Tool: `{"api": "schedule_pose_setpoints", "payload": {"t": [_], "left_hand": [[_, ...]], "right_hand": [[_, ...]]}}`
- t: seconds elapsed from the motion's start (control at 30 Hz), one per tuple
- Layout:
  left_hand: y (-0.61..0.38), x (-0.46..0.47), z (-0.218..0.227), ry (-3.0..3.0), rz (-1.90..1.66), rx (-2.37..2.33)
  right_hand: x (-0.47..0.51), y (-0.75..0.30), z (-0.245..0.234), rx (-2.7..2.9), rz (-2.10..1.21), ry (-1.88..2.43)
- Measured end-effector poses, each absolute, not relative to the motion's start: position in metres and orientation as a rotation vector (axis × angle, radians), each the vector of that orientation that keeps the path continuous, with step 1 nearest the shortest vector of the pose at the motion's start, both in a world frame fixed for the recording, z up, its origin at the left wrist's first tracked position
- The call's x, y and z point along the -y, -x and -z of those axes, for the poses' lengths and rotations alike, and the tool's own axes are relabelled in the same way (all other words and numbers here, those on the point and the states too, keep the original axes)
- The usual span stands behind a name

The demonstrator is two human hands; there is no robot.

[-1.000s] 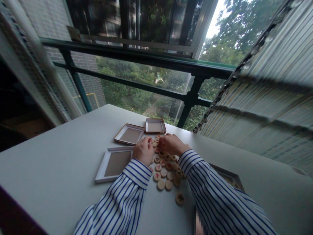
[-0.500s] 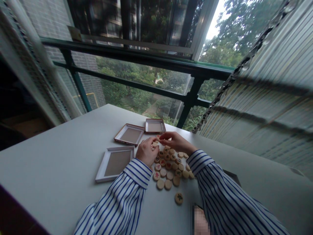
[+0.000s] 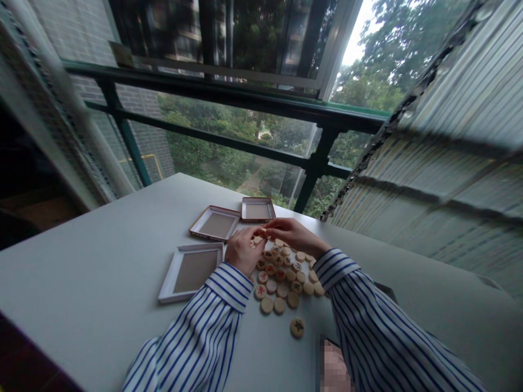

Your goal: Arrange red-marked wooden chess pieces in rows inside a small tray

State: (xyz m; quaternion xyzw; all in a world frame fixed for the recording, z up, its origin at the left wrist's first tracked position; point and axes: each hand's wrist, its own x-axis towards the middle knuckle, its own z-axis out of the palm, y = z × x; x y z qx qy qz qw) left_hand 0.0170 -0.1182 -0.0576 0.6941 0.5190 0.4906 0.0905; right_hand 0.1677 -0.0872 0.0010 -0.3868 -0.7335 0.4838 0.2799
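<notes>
Round wooden Chinese chess pieces [image 3: 281, 291] lie in a loose cluster on the white table, some with red or black characters, some blank side up. Curled around pieces at the cluster's far left is my left hand [image 3: 244, 251], fingers and thumb closing on a Chinese chess piece [image 3: 257, 239]. From the right, my right hand [image 3: 295, 234] reaches over the far edge, its fingertips pinching a Chinese chess piece [image 3: 263, 231] against the left fingertips. The fingers partly hide both pieces. One piece with a black character [image 3: 297, 328] lies apart, nearer me.
Three shallow trays stand left of and beyond my hands: a white-rimmed tray [image 3: 168, 276], a brown-edged tray [image 3: 196, 222] and a smaller tray [image 3: 244, 209] farthest back. A dark flat object [image 3: 386, 292] is partly behind my right sleeve. Green railing [image 3: 229, 139] and a curtain [image 3: 408, 179] border the table.
My hands stay together over the far side of the cluster, with small finger movements at the pinched piece. The whole view shifts slightly; the trays and loose pieces keep their places.
</notes>
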Motion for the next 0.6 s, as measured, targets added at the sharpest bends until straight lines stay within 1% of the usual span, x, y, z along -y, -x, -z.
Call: {"api": "schedule_pose_setpoints", "payload": {"t": [0.33,0.6], "left_hand": [[-0.0174,0.1187,0.0562,-2.078,-1.488,-1.527],[-0.0187,0.1197,0.0532,-1.798,-1.424,-1.398]], "right_hand": [[0.0878,-0.1698,0.0013,1.958,-1.277,1.022],[0.0879,-0.1726,0.0033,2.039,-1.203,1.044]]}}
